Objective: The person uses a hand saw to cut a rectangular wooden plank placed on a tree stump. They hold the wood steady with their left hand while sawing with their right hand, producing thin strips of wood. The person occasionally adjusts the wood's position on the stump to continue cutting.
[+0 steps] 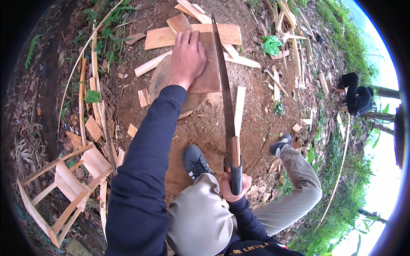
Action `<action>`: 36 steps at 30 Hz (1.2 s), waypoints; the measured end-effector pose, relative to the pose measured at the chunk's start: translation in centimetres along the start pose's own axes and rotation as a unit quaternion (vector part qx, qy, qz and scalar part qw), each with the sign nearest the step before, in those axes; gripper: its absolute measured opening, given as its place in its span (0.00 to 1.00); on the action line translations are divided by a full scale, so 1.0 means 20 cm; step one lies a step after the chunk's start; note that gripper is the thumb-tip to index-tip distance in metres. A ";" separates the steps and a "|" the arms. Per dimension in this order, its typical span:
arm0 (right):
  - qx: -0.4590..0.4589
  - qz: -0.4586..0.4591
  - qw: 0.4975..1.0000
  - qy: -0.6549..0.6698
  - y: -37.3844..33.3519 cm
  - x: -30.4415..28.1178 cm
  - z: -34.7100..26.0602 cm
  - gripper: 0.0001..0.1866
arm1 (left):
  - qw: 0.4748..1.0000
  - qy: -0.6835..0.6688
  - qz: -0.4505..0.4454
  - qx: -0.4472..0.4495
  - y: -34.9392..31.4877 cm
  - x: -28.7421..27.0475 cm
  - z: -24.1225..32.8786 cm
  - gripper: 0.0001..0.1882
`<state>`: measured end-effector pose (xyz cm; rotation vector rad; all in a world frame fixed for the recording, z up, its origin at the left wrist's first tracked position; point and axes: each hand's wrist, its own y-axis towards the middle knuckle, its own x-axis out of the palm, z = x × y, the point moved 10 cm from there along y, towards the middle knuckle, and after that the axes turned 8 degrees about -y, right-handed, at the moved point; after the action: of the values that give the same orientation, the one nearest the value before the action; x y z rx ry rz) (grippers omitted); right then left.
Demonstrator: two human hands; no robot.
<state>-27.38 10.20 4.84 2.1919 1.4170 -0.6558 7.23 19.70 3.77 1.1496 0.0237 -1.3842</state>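
Left hand (188,59) presses palm-down on a square-cornered, brown wooden board (211,72) over 1 round stump (160,79); right hand (235,187) clenches the black-and-wood handle (236,173) of a tapering metal saw (227,96).

We count two bare hands, left hand (188,55) and right hand (236,187); one long, dark metal saw (226,85); one flat brown wooden board (211,77); one round wooden stump (160,79), far; one crumpled green plastic bag (271,45), far right; one pale slatted wooden frame (69,179), near left; two dark grey shoes (194,158).
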 end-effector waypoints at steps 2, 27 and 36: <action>0.003 -0.005 1.000 0.018 0.01 0.01 0.03 0.11 | 1.000 -0.008 -0.012 -0.017 0.00 0.01 -0.01 0.19; -0.023 -0.044 0.998 0.047 0.01 -0.06 0.09 0.03 | 0.995 0.084 0.016 -0.054 -0.06 -0.09 -0.07 0.19; -0.021 -0.053 0.997 0.060 0.16 -0.11 0.14 0.02 | 0.992 0.066 -0.024 -0.103 -0.08 -0.11 0.00 0.25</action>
<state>-25.59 5.75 4.37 2.1684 1.6028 -0.5325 5.46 21.74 4.11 1.0710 0.2846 -1.3129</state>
